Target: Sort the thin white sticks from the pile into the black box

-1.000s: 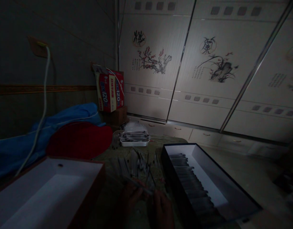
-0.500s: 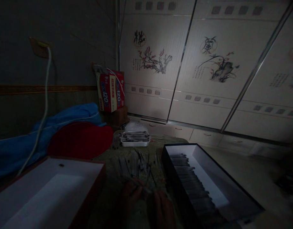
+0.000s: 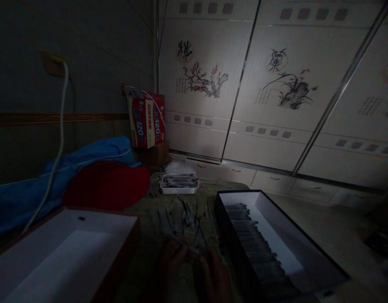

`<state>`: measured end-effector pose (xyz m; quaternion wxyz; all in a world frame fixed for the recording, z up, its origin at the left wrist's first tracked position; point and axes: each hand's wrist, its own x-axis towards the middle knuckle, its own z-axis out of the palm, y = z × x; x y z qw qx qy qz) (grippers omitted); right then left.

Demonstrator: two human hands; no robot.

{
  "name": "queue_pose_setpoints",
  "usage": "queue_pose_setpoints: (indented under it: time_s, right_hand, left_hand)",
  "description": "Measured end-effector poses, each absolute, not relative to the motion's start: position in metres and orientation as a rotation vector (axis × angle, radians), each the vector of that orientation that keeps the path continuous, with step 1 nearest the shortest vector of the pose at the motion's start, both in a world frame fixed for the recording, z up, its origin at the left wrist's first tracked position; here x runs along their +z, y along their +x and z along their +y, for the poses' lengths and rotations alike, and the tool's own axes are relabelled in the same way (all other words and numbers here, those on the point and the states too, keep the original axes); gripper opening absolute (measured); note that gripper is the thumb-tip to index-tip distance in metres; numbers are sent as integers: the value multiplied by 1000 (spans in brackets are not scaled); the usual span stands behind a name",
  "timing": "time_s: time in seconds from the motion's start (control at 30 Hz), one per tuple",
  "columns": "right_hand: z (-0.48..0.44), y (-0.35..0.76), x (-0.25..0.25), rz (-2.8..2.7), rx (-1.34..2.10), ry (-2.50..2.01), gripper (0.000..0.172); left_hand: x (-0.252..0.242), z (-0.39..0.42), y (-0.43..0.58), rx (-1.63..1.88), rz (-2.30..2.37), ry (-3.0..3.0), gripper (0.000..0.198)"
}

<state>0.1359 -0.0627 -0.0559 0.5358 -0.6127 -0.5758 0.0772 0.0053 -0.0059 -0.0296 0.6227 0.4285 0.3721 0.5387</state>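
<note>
In dim light at the bottom centre, my left hand (image 3: 173, 259) is closed, its fingers pinching a slim, pale, pen-like stick (image 3: 192, 249). Close beside it my right hand (image 3: 214, 271) has its fingers curled together at the stick's other end. Darkness hides the exact kind of stick and much of both palms. Just beyond my fingers lies a loose spread of thin dark sticks (image 3: 177, 216), some in clear sleeves. To the right, a dark-edged box (image 3: 287, 240) has a row of similar sleeved sticks (image 3: 255, 240) along its left side.
At the left stands an open box (image 3: 130, 225) with a white inside. Behind the spread sits a white tray (image 3: 179, 190) full of thin sticks. A red round cushion-like thing (image 3: 107, 185), blue cloth (image 3: 95, 151), a white cable (image 3: 61, 122) and a red carton (image 3: 148, 122) are farther back.
Both hands stay in nearly the same place, with a slight shift of the fingers around the stick. The boxes, tray and loose sticks look unchanged.
</note>
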Motion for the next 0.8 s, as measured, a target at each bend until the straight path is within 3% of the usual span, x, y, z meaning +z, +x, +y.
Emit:
queue_pose_setpoints:
  time_s: [0.27, 0.8]
  right_hand:
    - [-63, 138, -68, -1406, 121, -1492, 48]
    - [-68, 136, -64, -1527, -4, -1541, 52]
  left_hand:
    - [-19, -10, 6, 1193, 825, 970, 36]
    - [-29, -11, 4, 1204, 848, 1019, 29]
